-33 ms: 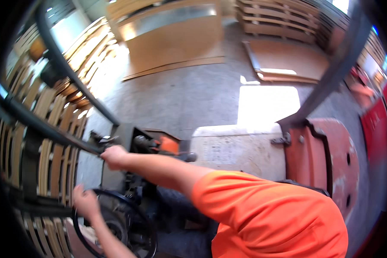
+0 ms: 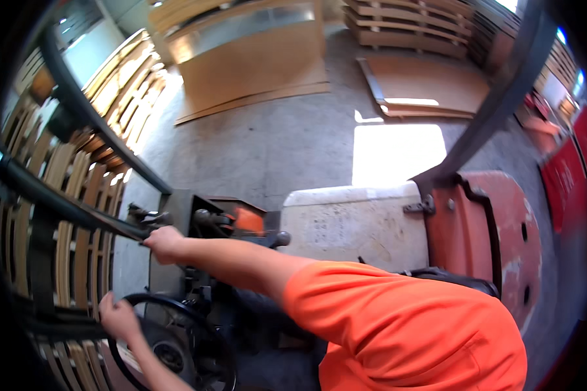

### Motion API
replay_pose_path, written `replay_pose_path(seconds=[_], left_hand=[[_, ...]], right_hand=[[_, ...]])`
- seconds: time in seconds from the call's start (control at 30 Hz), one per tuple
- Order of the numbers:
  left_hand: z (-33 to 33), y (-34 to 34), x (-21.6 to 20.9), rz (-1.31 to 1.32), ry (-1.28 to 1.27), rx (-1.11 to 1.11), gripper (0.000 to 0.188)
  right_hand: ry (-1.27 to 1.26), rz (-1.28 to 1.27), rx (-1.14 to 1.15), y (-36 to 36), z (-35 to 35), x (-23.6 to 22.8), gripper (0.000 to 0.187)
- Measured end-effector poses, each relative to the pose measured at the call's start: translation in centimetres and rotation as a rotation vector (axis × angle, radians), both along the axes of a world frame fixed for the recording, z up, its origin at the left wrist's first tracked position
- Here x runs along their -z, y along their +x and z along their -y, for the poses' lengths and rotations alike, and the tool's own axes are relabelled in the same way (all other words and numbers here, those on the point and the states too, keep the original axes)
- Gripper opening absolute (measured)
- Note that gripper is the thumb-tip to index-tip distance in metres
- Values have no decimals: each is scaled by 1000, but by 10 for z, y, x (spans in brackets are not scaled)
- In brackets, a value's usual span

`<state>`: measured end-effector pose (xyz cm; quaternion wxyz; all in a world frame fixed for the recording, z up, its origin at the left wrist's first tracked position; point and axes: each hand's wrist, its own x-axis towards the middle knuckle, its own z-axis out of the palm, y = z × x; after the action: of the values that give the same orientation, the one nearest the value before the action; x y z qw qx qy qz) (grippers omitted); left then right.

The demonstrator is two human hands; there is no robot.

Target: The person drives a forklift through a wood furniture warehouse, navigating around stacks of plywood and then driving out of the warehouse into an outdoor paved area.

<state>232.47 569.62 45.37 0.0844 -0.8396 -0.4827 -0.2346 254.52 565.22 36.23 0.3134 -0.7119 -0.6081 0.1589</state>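
Note:
I am in the driver's place of a forklift-like vehicle, wearing an orange short-sleeved shirt. My left hand [image 2: 120,319] is closed at the left side of the black steering wheel [image 2: 226,355], its fingers curled at the rim. Stretched across above it, my right arm ends at a dark frame post [image 2: 78,199], where my right hand [image 2: 165,245] is wrapped around the post's lower end. Beside the right hand stand metal levers [image 2: 147,214] and a box-like console with an orange part [image 2: 248,221]. A lever with a round knob [image 2: 282,238] rises near my right forearm.
A worn pale cover [image 2: 346,218] and red bodywork [image 2: 502,234] lie to the right. Stacked wooden pallets [image 2: 78,241] stand close on the left. Large brown boards [image 2: 254,78] lean at the back; flat sheets [image 2: 430,85] lie on the grey floor [image 2: 241,150]. Another post [image 2: 496,104] slants at right.
The whole view has shifted slightly, with the background now a little farther left and up. My left hand sits slightly lower and farther left; my right hand stays on the post.

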Motion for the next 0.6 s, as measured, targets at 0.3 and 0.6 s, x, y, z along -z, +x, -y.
replay_pose_path(seconds=[0.3,0.6], left_hand=[[-62,-157,-7,-45,15,-262,35],[-61,-125,-6,12,24,-10,32]], right_hand=[[65,115,-6,-14,-29,9,16],[-63,41,70,-25,-143,-36,24]])
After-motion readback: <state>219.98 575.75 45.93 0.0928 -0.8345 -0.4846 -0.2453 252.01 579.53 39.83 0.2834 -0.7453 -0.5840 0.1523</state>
